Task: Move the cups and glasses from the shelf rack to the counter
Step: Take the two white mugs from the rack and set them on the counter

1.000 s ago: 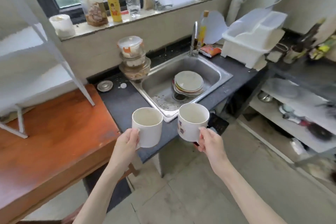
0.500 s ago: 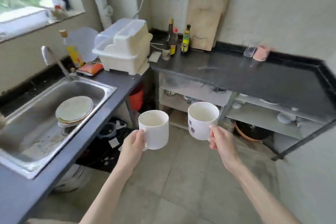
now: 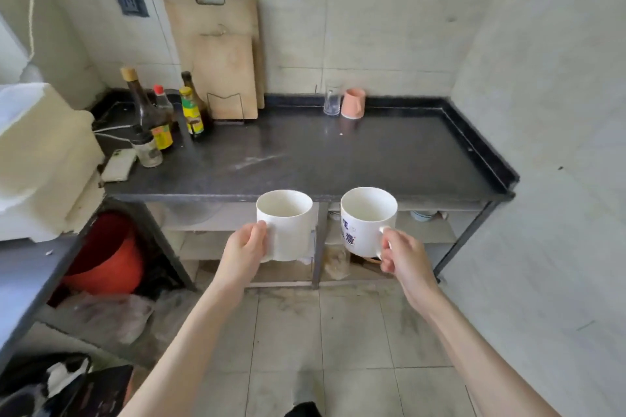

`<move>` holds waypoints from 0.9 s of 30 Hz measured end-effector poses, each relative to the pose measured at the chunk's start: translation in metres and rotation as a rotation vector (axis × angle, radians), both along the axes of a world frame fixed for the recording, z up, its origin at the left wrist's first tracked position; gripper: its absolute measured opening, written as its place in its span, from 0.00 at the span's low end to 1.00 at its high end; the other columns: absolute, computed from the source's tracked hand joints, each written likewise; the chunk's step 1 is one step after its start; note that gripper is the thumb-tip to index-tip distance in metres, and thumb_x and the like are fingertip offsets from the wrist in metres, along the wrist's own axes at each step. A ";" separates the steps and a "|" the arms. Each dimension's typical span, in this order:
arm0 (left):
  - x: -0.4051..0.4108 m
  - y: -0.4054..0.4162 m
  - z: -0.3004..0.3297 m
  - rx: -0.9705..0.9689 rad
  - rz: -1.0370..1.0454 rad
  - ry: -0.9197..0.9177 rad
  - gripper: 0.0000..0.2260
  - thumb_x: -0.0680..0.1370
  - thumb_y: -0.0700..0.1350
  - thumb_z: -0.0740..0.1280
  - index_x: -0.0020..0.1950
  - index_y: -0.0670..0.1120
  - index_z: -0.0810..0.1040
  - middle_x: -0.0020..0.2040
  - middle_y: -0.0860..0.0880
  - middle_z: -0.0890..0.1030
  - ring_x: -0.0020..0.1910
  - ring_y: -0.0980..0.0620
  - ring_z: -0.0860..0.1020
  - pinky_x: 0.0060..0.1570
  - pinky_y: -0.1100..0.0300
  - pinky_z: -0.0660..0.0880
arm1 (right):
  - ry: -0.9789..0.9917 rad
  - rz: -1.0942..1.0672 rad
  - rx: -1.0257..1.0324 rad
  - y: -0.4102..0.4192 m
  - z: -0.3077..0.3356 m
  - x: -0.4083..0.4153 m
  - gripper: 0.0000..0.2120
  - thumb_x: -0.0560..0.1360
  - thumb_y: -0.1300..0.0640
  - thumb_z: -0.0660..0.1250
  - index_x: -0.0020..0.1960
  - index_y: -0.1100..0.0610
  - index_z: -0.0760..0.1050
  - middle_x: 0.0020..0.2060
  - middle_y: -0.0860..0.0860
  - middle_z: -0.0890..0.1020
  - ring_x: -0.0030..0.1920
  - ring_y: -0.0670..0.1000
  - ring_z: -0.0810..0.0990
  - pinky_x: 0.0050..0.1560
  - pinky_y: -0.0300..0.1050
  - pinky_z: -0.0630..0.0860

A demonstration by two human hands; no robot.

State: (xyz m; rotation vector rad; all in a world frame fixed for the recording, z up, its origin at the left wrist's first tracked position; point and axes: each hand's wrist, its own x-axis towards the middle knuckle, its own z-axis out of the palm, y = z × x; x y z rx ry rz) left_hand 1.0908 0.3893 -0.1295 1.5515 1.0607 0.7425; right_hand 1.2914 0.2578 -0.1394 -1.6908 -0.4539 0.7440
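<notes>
With my left hand (image 3: 244,247) grasping the plain white mug (image 3: 286,225) and my right hand (image 3: 404,256) gripping the printed white mug (image 3: 364,222) by its handle, both held short of the black counter (image 3: 321,152), I judge it best to keep them level and set them down toward 12 o'clock, near the glass (image 3: 332,99) and pink cup (image 3: 353,102).

Lighting: your view is evenly lit by soft, bright daylight; its source lies outside the picture. Glare: a pale sheen runs across the dark counter (image 3: 338,152), with a faint pink reflection beneath the pink cup (image 3: 353,103). Shadows: weak and diffuse; the deepest dark sits under the counter around the red bucket (image 3: 105,257). Focus: the middle is sharp. Blur: the cream dish rack (image 3: 44,159) at your left edge is washed out and soft. Distortion: wide-angle bending bows the wall tiles (image 3: 372,27) and stretches your forearms towards the bottom corners.
</notes>
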 end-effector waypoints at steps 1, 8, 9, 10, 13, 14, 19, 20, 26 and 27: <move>0.019 0.019 0.005 0.006 -0.017 0.003 0.17 0.80 0.47 0.55 0.32 0.46 0.62 0.31 0.51 0.64 0.32 0.52 0.63 0.35 0.58 0.59 | 0.004 -0.016 0.002 0.015 0.004 0.016 0.15 0.75 0.55 0.58 0.31 0.54 0.62 0.19 0.42 0.60 0.26 0.48 0.58 0.30 0.42 0.59; 0.145 0.119 0.028 0.000 -0.153 0.048 0.16 0.81 0.48 0.54 0.34 0.45 0.65 0.33 0.51 0.67 0.35 0.52 0.66 0.37 0.59 0.64 | 0.020 -0.102 0.020 0.088 0.014 0.114 0.17 0.75 0.51 0.59 0.30 0.52 0.58 0.21 0.43 0.59 0.24 0.47 0.57 0.31 0.44 0.57; 0.160 0.128 0.026 -0.009 -0.176 0.050 0.16 0.81 0.47 0.53 0.34 0.46 0.65 0.33 0.51 0.67 0.35 0.52 0.66 0.36 0.60 0.65 | 0.021 -0.113 0.017 0.094 0.011 0.127 0.18 0.75 0.51 0.59 0.29 0.52 0.58 0.21 0.43 0.59 0.24 0.47 0.58 0.32 0.44 0.57; 0.174 0.136 0.022 -0.025 -0.202 0.049 0.16 0.81 0.47 0.53 0.33 0.47 0.65 0.33 0.51 0.67 0.35 0.52 0.66 0.36 0.62 0.65 | 0.021 -0.124 0.013 0.100 0.008 0.141 0.19 0.76 0.50 0.59 0.29 0.52 0.58 0.21 0.43 0.60 0.24 0.47 0.58 0.32 0.44 0.57; 0.216 0.159 0.009 -0.106 -0.252 0.076 0.17 0.81 0.48 0.52 0.32 0.49 0.64 0.34 0.51 0.67 0.37 0.53 0.67 0.38 0.65 0.66 | 0.029 -0.166 0.006 0.125 -0.002 0.183 0.21 0.76 0.51 0.59 0.26 0.51 0.58 0.20 0.43 0.61 0.24 0.47 0.59 0.32 0.44 0.58; 0.230 0.166 0.004 -0.129 -0.257 0.089 0.17 0.81 0.48 0.52 0.33 0.49 0.64 0.35 0.50 0.68 0.37 0.53 0.67 0.38 0.66 0.66 | 0.033 -0.182 0.004 0.134 -0.005 0.197 0.21 0.76 0.51 0.59 0.26 0.51 0.59 0.21 0.43 0.62 0.25 0.47 0.60 0.32 0.44 0.58; 0.307 0.207 -0.017 -0.186 -0.257 0.132 0.16 0.80 0.46 0.52 0.32 0.47 0.60 0.34 0.49 0.65 0.37 0.52 0.64 0.42 0.63 0.67 | 0.047 -0.207 -0.073 0.184 -0.021 0.276 0.18 0.76 0.51 0.58 0.30 0.55 0.64 0.31 0.49 0.69 0.34 0.50 0.67 0.35 0.44 0.65; 0.323 0.215 -0.022 -0.204 -0.258 0.134 0.16 0.80 0.46 0.52 0.32 0.47 0.60 0.35 0.49 0.65 0.37 0.52 0.64 0.43 0.63 0.66 | 0.060 -0.195 -0.086 0.196 -0.025 0.295 0.17 0.76 0.52 0.58 0.30 0.55 0.65 0.32 0.49 0.70 0.36 0.50 0.67 0.36 0.44 0.65; 0.420 0.256 -0.052 -0.326 -0.214 0.143 0.14 0.79 0.46 0.53 0.34 0.49 0.65 0.36 0.54 0.70 0.38 0.58 0.69 0.46 0.64 0.65 | 0.172 -0.126 -0.145 0.262 -0.048 0.404 0.13 0.75 0.57 0.57 0.32 0.57 0.63 0.40 0.50 0.73 0.41 0.50 0.70 0.40 0.45 0.68; 0.437 0.262 -0.056 -0.352 -0.206 0.144 0.13 0.79 0.46 0.53 0.35 0.49 0.67 0.37 0.55 0.71 0.38 0.61 0.71 0.45 0.65 0.65 | 0.196 -0.113 -0.164 0.270 -0.052 0.421 0.12 0.74 0.58 0.57 0.33 0.57 0.63 0.41 0.50 0.73 0.43 0.50 0.70 0.41 0.45 0.68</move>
